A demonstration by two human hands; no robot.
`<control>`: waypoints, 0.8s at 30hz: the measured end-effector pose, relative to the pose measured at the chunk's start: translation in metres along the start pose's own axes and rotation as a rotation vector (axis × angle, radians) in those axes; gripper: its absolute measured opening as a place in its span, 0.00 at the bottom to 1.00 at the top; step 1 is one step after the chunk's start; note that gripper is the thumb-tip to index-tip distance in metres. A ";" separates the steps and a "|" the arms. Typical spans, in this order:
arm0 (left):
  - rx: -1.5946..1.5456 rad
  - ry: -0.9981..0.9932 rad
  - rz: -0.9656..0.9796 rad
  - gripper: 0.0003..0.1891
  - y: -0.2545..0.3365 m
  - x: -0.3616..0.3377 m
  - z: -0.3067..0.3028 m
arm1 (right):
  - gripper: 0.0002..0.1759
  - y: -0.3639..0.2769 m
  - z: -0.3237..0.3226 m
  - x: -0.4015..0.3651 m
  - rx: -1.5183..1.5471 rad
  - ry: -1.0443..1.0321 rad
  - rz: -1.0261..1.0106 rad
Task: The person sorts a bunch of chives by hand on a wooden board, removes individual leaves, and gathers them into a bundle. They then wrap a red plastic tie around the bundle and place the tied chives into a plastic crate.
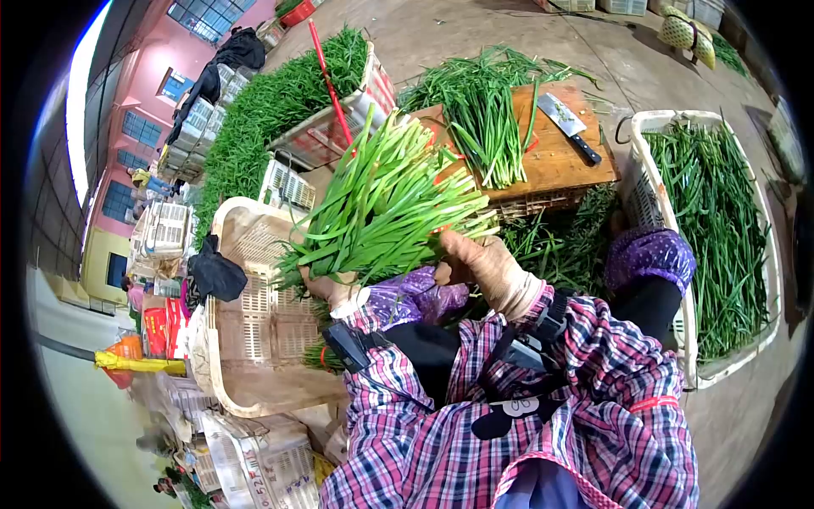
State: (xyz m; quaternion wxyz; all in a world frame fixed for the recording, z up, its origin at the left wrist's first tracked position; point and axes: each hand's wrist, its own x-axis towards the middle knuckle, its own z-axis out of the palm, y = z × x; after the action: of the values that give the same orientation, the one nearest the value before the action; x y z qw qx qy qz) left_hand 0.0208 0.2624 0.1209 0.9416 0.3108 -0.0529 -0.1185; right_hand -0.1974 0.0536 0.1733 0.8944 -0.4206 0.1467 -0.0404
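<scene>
A large bunch of garlic chives, with long flat green leaves and pale stems, is held in front of my body. My left hand, in a light glove, grips the leafy lower-left side, its fingers partly hidden beneath the leaves. At the stem ends on the right, my gloved right hand closes on the bunch, thumb on top. Just beyond lies a wooden board bearing a loose pile of chives. A cleaver with a black handle rests on the board's right part.
An open plastic crate stands at my left. Another crate, filled with greens, is on my right. Behind are a heaped crate of greens and a slanting red pole. Dark cut leaves lie below the board.
</scene>
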 end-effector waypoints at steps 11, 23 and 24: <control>-0.065 -0.056 -0.026 0.31 0.006 0.011 -0.022 | 0.08 -0.010 -0.070 -0.036 -0.268 -0.297 0.060; -0.062 -0.037 -0.018 0.31 0.022 0.016 -0.025 | 0.45 0.017 -0.088 -0.001 -0.477 -0.216 -0.059; -0.060 -0.037 -0.021 0.31 0.022 0.016 -0.026 | 0.42 0.021 -0.075 0.005 -0.383 -0.237 -0.067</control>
State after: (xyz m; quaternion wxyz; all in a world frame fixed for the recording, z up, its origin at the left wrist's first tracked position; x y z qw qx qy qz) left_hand 0.0446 0.2902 0.1130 0.9481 0.2807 -0.0634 -0.1355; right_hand -0.2161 0.0105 0.1111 0.8072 -0.5894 0.0314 0.0083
